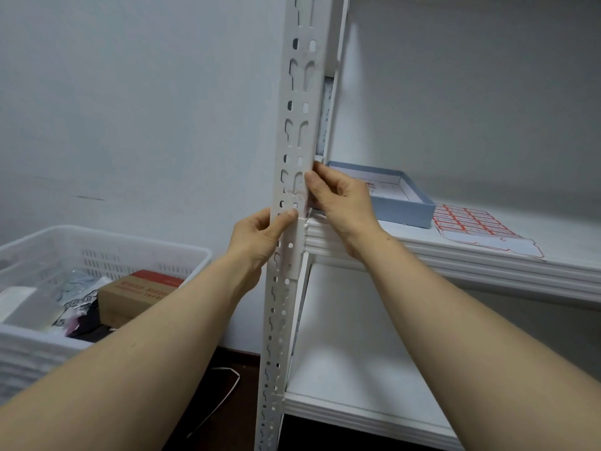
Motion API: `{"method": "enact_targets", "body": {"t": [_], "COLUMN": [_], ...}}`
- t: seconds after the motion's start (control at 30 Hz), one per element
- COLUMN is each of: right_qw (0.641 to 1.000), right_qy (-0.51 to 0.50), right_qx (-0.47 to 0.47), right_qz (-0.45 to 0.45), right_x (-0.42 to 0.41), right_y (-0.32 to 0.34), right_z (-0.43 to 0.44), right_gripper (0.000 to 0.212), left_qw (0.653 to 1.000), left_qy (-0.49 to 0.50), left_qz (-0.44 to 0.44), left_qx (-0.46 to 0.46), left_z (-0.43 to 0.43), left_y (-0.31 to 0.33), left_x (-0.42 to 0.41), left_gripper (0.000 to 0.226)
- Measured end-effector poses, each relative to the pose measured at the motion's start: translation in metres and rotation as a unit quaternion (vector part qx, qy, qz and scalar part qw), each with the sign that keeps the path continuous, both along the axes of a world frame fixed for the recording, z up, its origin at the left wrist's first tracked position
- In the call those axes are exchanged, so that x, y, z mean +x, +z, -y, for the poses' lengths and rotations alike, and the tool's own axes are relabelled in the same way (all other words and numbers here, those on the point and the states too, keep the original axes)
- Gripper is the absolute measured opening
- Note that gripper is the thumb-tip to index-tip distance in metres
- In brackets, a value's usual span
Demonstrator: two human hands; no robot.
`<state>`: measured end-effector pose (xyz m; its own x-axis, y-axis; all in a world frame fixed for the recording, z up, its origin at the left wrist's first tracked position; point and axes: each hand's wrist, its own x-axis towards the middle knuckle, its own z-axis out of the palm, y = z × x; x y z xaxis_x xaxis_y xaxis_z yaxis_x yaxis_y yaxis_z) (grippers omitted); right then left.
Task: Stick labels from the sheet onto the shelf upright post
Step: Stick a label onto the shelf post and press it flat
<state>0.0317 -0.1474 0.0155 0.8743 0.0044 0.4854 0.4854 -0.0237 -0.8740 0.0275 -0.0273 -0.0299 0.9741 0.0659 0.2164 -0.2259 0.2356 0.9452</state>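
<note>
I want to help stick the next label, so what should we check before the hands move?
1. Left hand steady on the upright post: ok, it grips the post with its thumb on the front.
2. Right hand on the post: ok, it pinches the right edge.
3. Label pressed flat: cannot tell, the thumbs cover that spot.
4. Label sheet ready: ok, it lies on the shelf beside the blue box, with red-edged labels left.
5. A hand free to peel: not ok, both hold the post.
</note>
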Motion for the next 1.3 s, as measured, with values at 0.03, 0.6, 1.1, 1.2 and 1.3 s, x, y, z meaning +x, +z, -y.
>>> {"method": "enact_targets", "body": {"t": [0.03, 0.6, 1.1, 1.2, 1.3], "right_qw": [1.0, 1.0, 0.999, 0.999, 0.999], "right_qy": [0.001, 0.018, 0.024, 0.023, 0.025], "right_qx": [0.002, 0.015, 0.028, 0.024, 0.026], "right_qz": [0.002, 0.009, 0.011, 0.012, 0.01], "right_x": [0.0, 0.0, 0.001, 0.001, 0.001], "right_y": [0.0, -0.001, 0.0, -0.001, -0.001], "right_z": [0.0, 0.0, 0.0, 0.0, 0.0], "right_gripper": [0.033, 0.032, 0.028, 0.029, 0.029], "left_qw": [1.0, 0.999, 0.999, 0.998, 0.998], "left_qy": [-0.008, 0.003, -0.018, -0.002, 0.008], "left_qz": [-0.012, -0.028, -0.028, -0.034, -0.031], "left_qx": [-0.008, -0.024, -0.043, -0.053, -0.054], "left_z": [-0.001, 0.005, 0.006, 0.009, 0.01], "left_y": [0.001, 0.002, -0.006, -0.006, -0.004], "left_x": [-0.001, -0.006, -0.004, -0.001, -0.001], "left_gripper": [0.016, 0.018, 0.018, 0.018, 0.02]}}
